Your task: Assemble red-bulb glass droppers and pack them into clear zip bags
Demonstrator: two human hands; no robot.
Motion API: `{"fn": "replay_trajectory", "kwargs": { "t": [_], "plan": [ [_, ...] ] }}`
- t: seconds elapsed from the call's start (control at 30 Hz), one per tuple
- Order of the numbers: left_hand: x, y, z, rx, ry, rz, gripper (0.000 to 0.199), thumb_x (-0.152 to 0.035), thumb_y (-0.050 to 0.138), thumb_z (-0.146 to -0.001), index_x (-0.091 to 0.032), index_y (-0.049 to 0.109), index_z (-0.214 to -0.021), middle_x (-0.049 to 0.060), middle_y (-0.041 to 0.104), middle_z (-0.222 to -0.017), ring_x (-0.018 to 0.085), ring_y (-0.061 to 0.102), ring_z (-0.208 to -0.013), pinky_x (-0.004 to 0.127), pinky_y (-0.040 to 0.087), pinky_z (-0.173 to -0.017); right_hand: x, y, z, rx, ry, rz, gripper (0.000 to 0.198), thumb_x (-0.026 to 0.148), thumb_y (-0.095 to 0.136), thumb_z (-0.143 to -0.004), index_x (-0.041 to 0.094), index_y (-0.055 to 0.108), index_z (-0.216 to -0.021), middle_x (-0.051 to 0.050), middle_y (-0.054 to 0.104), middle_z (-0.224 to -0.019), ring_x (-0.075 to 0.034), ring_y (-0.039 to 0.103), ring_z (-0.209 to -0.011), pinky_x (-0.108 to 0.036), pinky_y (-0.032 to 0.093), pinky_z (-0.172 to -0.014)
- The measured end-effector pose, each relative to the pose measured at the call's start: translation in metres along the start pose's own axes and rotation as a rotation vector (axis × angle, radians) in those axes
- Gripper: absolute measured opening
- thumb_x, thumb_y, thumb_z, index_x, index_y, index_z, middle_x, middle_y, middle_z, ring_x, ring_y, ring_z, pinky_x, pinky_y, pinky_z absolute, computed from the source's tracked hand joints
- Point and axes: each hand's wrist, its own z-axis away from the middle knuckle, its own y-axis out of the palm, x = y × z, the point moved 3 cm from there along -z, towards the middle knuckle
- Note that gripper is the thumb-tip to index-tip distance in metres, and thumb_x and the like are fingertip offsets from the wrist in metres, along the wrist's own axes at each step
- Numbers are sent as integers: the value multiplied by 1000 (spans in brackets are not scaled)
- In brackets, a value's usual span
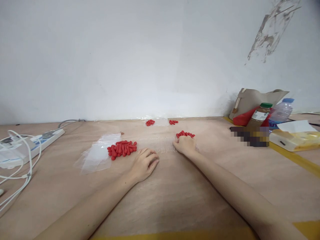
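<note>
tabletop [165, 200], left hand [145, 164] loose, empty, right hand [185, 145] curled beside red pieces [184, 133], hold unclear

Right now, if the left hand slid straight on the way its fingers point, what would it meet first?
Probably the row of thin clear rods just ahead of the left hand; whether they already touch is unclear.

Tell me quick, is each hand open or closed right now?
Left hand: loosely open, palm down beside the pile of red, bulb-ended pieces; no grip visible.
Right hand: curled at the row of thin, clear sticks; can't tell whether it's holding one.
</note>
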Motion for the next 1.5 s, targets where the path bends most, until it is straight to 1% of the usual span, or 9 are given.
{"fn": "replay_trajectory", "kwargs": {
  "t": [0.17, 0.33, 0.53, 0.8, 1.0, 1.13, 1.23, 1.33, 1.5],
  "plan": [
    [8, -11, -3, -38, -52, -204, 14, -26, 48, -81, -21, 60, -86, 5, 57, -92, 21, 49, -87, 39, 35, -79, 1, 1, -1, 22, 26, 3, 31, 36, 43, -74, 15, 66, -73, -12, 63, -77, -25, 55, -81, -41, 24, -79],
    [53, -44, -9, -125, -314, -498, 18, -34, 50, -79, -21, 62, -77, 8, 57, -85, 27, 47, -87, 42, 32, -73, 0, 4, -3, 45, 40, -7, 30, 34, 41, -74, 16, 65, -72, -11, 63, -76, -25, 56, -80, -41, 24, -79],
    [88, -57, -3, -45, -426, -464, 20, -38, 53, -76, -23, 65, -69, 9, 57, -89, 30, 45, -90, 45, 31, -73, 0, 2, -1, 55, -10, 24, 31, 31, 40, -77, 14, 65, -72, -13, 63, -80, -27, 54, -86, -40, 24, -78],
    [90, -51, -1, -29, -433, -427, 19, -35, 55, -75, -22, 66, -65, 9, 57, -82, 32, 47, -85, 47, 33, -71, 7, -13, 6, -108, -78, -21, 36, 33, 32, -85, 11, 60, -82, -14, 61, -90, -26, 50, -89, -38, 25, -78],
    [96, -48, -1, -38, -417, -448, 18, -32, 56, -74, -22, 64, -61, 9, 58, -78, 30, 49, -81, 45, 35, -67, 17, -23, 36, -142, -281, -108, 26, 29, 31, -87, 14, 52, -86, -9, 60, -83, -22, 48, -82, -34, 27, -74],
    [89, -48, -4, -116, -365, -425, 17, -32, 52, -79, -21, 60, -68, 7, 57, -82, 27, 48, -85, 42, 36, -72, 13, -25, 57, -105, -532, -266, 19, 26, 33, -88, 16, 49, -83, -7, 58, -83, -19, 47, -82, -29, 31, -72],
    [71, -41, -9, -134, -256, -254, 15, -28, 45, -84, -19, 54, -75, 5, 55, -81, 21, 49, -81, 35, 39, -72, 7, -23, 67, -68, -657, -364, 19, 24, 34, -88, 16, 49, -80, -7, 56, -81, -18, 48, -80, -28, 34, -71],
    [46, -27, -8, -55, -200, -37, 12, -23, 40, -87, -18, 50, -82, 3, 55, -78, 17, 51, -72, 29, 41, -65, -3, -16, 67, -67, -628, -448, 18, 21, 34, -87, 16, 50, -81, -7, 56, -80, -17, 49, -77, -28, 36, -71],
    [11, -9, 4, 78, -79, 95, 25, -20, 37, -88, -21, 48, -111, 5, 55, -92, 17, 52, -84, 30, 43, -73, -14, -3, 62, -56, -594, -467, 22, 20, 35, -87, 17, 54, -97, -6, 61, -91, -17, 53, -83, -30, 34, -79]
  ]
}}
